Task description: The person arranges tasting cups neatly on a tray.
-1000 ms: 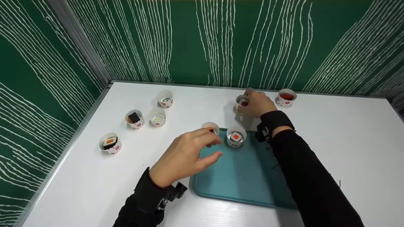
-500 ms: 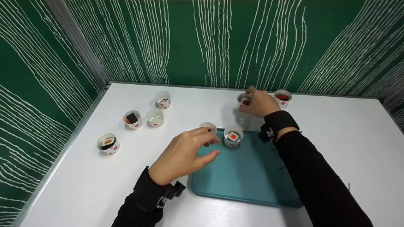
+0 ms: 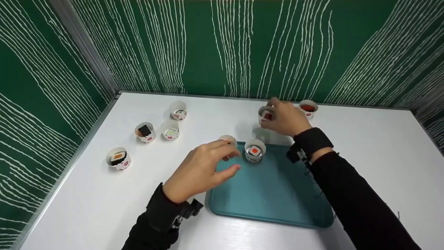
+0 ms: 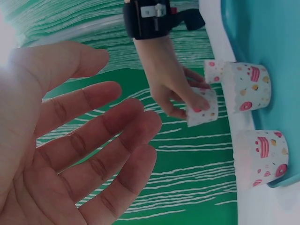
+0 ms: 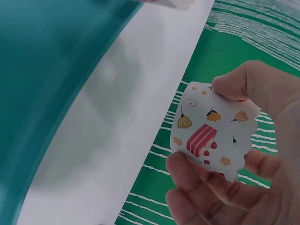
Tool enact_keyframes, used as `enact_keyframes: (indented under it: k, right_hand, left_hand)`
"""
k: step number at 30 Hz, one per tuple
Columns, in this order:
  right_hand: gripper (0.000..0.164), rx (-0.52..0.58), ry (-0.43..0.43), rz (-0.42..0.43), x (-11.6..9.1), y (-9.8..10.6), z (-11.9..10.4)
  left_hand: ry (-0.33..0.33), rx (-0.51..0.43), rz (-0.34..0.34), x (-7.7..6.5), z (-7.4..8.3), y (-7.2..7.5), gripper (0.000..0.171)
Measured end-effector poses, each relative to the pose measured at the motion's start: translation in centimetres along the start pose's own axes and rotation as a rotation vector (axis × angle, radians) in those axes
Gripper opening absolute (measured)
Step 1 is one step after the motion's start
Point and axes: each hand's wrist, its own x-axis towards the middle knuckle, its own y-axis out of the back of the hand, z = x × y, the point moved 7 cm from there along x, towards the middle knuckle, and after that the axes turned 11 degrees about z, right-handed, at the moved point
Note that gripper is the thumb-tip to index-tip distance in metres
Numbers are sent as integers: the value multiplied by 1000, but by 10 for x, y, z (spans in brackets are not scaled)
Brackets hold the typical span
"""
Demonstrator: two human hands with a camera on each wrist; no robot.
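My right hand (image 3: 289, 118) grips a patterned paper baking cup (image 5: 211, 126) between thumb and fingers, raised above the table with its shadow below. Inside that cup, in the head view, sits a sushi-like piece (image 3: 267, 115) with a dark red centre. My left hand (image 3: 201, 170) hovers over the left part of a teal tray (image 3: 270, 198), fingers apart and holding nothing. At the tray's far edge stands a cup (image 3: 254, 158) with a white piece with an orange-red centre (image 3: 255, 150). Beside it, another cup (image 3: 227, 138) is partly hidden behind my left hand.
On the table's left stand several similar cups, one with an orange-centred piece (image 3: 118, 157) and one with a black-sided piece (image 3: 144, 131). A cup with a red piece (image 3: 307, 108) stands at the back right. A green, white-lined panel (image 3: 222, 48) rises behind the table.
The held cup has shifted slightly right relative to the table, with my right hand around it throughout. My left hand stays almost still. The head view has shifted slightly.
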Motion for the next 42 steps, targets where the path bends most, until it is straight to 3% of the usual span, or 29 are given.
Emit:
enact_keyframes:
  k: [18,42]
  right_hand:
    - [50,23,130,61,-38,17,-6]
    - [47,86,174,56,-89,27,-21]
  left_hand:
    - [0,-10,10,-2,-1,-5,19]
    - [30,-22,-2,0,-3,-13,38]
